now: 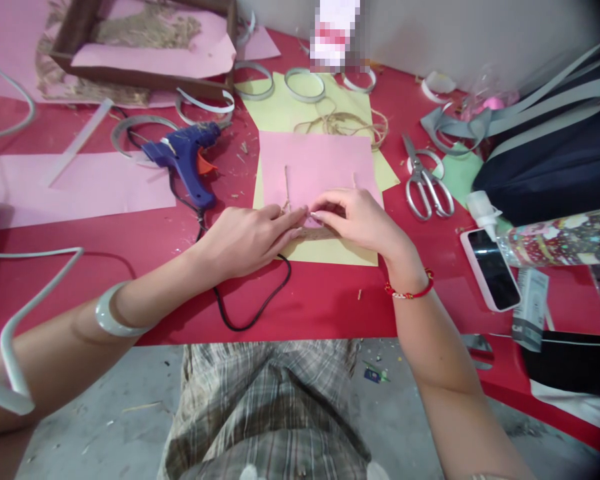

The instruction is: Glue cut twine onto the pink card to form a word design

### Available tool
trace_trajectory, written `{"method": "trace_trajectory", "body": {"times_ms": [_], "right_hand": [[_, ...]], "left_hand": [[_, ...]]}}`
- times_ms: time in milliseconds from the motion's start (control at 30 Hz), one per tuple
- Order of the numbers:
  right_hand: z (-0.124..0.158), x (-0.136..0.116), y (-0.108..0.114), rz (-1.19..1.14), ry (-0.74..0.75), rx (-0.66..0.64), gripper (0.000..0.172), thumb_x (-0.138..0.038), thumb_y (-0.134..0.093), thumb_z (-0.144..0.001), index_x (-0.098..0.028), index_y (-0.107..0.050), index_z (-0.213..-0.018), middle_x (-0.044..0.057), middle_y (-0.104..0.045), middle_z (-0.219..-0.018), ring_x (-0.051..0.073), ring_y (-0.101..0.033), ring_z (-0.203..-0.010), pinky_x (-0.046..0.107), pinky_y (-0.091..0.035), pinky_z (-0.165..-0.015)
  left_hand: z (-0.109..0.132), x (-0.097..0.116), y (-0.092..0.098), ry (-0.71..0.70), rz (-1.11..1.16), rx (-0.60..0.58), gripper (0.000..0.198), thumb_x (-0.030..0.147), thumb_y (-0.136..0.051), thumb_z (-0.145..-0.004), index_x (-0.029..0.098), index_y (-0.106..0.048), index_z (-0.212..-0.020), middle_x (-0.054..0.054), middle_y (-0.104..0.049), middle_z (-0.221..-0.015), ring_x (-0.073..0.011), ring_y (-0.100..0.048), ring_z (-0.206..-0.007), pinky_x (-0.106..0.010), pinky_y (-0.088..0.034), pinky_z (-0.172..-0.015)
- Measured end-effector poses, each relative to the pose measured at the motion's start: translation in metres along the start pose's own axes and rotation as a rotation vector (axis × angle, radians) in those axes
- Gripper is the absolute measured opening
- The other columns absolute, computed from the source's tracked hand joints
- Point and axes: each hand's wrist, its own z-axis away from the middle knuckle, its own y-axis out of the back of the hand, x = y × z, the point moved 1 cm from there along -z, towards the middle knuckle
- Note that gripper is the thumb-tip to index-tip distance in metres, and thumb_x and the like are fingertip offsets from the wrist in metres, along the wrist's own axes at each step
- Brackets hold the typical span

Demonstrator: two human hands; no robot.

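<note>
My left hand [253,237] lies with its fingers stretched out over the lower edge of a pink sheet [320,157], fingertips pressing down. Close beside those fingertips, my right hand [360,217] pinches thumb and forefinger together at the same edge; whatever is between them is too small to make out. Two short bits of twine [287,183] stand up the pink sheet, and a brown fibrous strip [320,233] runs along its bottom, partly covered by my hands. Underneath are yellow sheets [340,255]. A loose coil of twine [353,125] rests just behind the pink sheet.
A blue glue gun [185,157] with a black cord lies left; scissors [425,187] lie right. Several white rings [305,85] and a brown frame [150,83] sit at the back. A phone [493,270], patterned bottle [565,237] and dark bag [555,147] crowd the right.
</note>
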Motion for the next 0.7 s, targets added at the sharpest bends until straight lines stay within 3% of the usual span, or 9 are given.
{"method": "trace_trajectory", "body": {"times_ms": [700], "right_hand": [[0.0004,-0.0004,0.0012,0.034,0.062,-0.004,0.020,-0.025,-0.061,-0.099,-0.019,-0.079,-0.094,0.008,-0.074,-0.099,0.022,-0.064,-0.089,0.036,-0.046,-0.082]], "left_hand": [[0.0011,-0.0016,-0.0008,-0.004,0.050,0.031,0.054,0.047,-0.032,-0.111,0.026,-0.052,-0.156,-0.013,-0.071,-0.098,-0.0216,-0.067,-0.070,-0.029,-0.045,-0.058]]}}
